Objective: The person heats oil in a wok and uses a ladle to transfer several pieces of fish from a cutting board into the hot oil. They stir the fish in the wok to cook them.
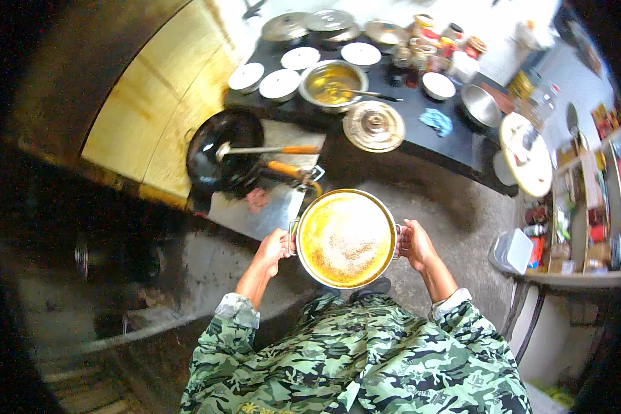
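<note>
A round metal pot (pixel 346 238) with two side handles is held in front of my body; a bright yellowish, brown-speckled surface faces up, and I cannot tell whether it is broth or the pot's stained base. My left hand (pixel 275 248) grips the handle on the left, and my right hand (pixel 415 244) grips the one on the right. Beyond the pot, a black wok (pixel 212 160) sits on the stove with a wood-handled ladle (pixel 259 150) across it. On the black counter, a metal basin (pixel 333 85) holds yellow liquid and a spoon, beside a metal lid (pixel 374 127).
Four-sided black counter (pixel 419 124) carries several white bowls (pixel 280 85), lids, jars, a blue cloth (pixel 436 121) and a steel bowl (pixel 481 105). A round tray (pixel 526 154) juts from its right end. Shelves (pixel 579 222) and a plastic container (pixel 511 251) stand at right.
</note>
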Demonstrator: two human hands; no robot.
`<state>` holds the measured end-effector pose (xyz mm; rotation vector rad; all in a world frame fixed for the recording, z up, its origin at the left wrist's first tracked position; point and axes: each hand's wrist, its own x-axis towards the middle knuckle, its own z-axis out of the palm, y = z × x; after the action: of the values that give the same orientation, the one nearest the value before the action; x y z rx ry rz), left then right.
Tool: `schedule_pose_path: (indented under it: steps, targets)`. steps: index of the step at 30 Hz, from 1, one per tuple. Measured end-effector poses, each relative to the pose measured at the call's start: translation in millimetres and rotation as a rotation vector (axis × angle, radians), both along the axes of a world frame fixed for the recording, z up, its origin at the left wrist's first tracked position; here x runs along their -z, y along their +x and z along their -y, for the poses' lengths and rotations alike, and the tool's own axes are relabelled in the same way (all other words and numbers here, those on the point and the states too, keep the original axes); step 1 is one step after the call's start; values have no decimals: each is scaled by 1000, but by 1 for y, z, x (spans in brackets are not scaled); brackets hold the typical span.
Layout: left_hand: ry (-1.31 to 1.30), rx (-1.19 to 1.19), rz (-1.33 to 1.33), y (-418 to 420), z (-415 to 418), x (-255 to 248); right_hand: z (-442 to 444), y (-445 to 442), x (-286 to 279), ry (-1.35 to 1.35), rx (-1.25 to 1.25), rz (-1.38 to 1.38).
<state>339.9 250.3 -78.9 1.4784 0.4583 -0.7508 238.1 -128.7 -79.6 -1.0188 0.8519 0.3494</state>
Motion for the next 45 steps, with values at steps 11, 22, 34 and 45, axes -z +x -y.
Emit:
schedule_pose_path:
  steps: [11,22,34,45]
  targets:
    - [-44,354,-17,-21,246,-39,188,-155,-29,-10,374,97]
    - [-87,888,18,-63,547,-59,367,-310,-44,-113,805,175]
    - [-260,1199,-123,-124,868,-40,585,-431,-61,-220,1085,222]
    - [-278,1092,-79,-138,1047,-69,803,-426,-95,-209,968,277]
